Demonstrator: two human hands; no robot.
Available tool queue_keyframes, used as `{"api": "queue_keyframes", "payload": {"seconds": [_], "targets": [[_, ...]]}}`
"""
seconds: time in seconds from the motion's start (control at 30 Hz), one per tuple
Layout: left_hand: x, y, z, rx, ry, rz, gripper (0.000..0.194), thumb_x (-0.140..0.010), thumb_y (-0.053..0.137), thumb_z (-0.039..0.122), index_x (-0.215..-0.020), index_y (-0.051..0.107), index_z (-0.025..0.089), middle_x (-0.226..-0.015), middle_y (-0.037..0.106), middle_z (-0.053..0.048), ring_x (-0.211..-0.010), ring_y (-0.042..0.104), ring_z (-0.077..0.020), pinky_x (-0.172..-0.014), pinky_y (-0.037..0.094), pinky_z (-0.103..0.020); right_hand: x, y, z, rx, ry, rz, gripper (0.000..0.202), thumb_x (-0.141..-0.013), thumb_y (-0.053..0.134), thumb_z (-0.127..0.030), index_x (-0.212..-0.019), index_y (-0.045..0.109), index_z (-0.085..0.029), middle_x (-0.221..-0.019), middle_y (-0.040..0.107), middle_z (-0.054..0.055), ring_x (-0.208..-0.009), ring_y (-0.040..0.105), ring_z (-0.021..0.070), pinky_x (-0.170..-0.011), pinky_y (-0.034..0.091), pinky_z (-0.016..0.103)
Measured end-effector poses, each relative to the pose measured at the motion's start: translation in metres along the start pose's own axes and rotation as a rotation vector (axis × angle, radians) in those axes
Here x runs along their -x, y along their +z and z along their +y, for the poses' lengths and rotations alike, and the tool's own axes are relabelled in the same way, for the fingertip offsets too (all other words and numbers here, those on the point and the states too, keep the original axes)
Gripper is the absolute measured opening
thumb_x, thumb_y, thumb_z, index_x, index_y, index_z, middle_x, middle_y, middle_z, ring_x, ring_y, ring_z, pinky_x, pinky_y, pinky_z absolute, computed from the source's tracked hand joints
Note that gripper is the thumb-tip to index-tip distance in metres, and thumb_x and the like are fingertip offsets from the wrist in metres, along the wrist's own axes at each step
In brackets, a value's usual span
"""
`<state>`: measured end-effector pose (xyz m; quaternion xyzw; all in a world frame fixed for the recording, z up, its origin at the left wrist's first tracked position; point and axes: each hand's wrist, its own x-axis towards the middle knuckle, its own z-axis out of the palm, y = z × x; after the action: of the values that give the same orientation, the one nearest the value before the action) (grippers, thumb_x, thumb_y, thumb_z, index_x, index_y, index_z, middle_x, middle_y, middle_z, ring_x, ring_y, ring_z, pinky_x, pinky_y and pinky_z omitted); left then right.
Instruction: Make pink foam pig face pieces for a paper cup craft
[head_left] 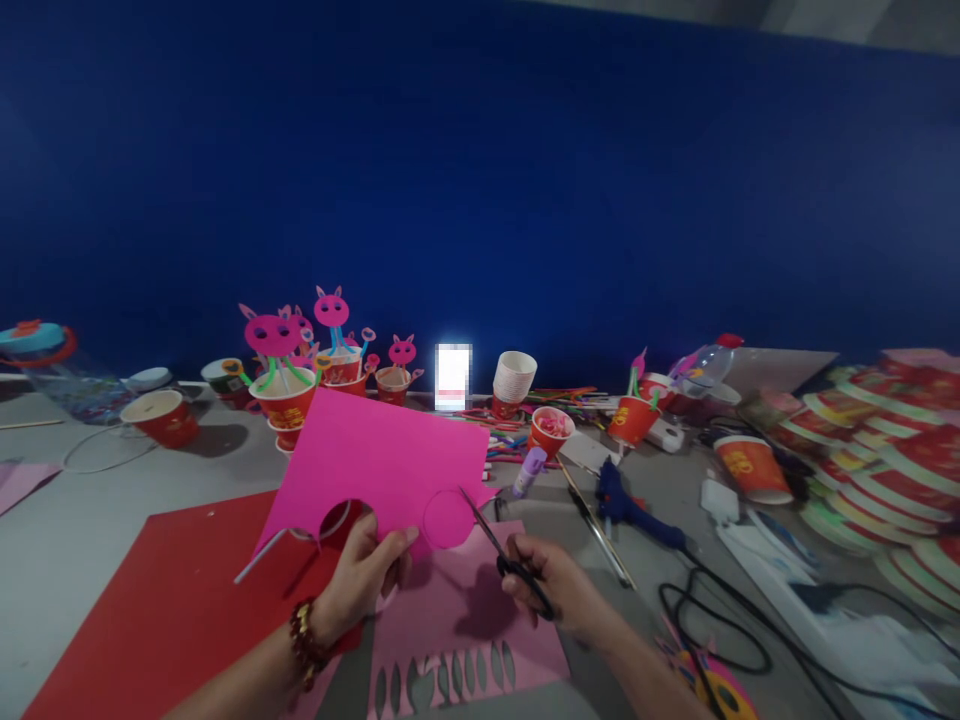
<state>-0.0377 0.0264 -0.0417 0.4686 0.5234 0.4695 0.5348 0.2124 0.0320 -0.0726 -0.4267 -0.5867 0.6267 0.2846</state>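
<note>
A bright pink sheet of paper (390, 450) is pinched in my left hand (367, 570), thumb on top, raised above the table. Round holes are cut along its lower edge, and a drawn circle sits right of my thumb. My right hand (547, 580) grips black-handled scissors (487, 530), whose blades reach the sheet's right edge beside that circle. Under my hands lies a lighter pink sheet (480, 600) with several leaf-shaped cutouts near its front edge. A red sheet (180, 580) spreads out at the left, partly beneath my left forearm.
Paper cups with pink animal heads (281, 385) stand at the back left. A stack of white cups (515, 377) is at the back middle. At right are a blue glue gun (630, 500) with its cord, a power strip (795, 590) and piled red cups (885, 460).
</note>
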Motion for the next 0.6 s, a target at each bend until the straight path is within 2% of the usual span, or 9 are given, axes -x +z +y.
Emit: {"api": "queue_keyframes", "payload": {"seconds": [0.17,0.43,0.6], "targets": [[0.0007,-0.0004,0.0050,0.039,0.046,0.001,0.054,-0.066,0.075,0.059,-0.041,0.048,0.018,-0.032,0.044,0.003,-0.032,0.035,-0.0059,-0.036,0.026,-0.019,0.0007,-0.0002,-0.0015,-0.005,0.009,0.016,0.059,-0.063,0.075,-0.070,-0.065,0.038,-0.024,-0.041,0.042,-0.012,-0.033,0.040,0.0057,-0.034,0.026,0.017],[-0.0015,-0.0021,0.0004,0.087,0.083,0.025,0.050,-0.066,0.077,0.054,-0.048,0.045,0.019,-0.033,0.045,0.005,-0.031,0.034,-0.0052,-0.035,0.024,-0.019,0.0004,0.0005,-0.0053,-0.017,0.029,0.032,0.064,-0.057,0.078,-0.072,-0.063,0.036,-0.023,-0.042,0.038,-0.014,-0.033,0.038,0.0042,-0.032,0.030,0.016],[-0.0025,-0.0020,-0.0014,0.097,0.086,0.027,0.048,-0.066,0.077,0.052,-0.052,0.045,0.020,-0.033,0.045,0.006,-0.029,0.033,-0.0050,-0.034,0.023,-0.018,-0.0009,-0.0037,-0.0028,-0.008,0.013,0.006,0.063,-0.059,0.077,-0.071,-0.064,0.037,-0.023,-0.043,0.040,-0.013,-0.033,0.036,0.0039,-0.032,0.030,0.016]]}}
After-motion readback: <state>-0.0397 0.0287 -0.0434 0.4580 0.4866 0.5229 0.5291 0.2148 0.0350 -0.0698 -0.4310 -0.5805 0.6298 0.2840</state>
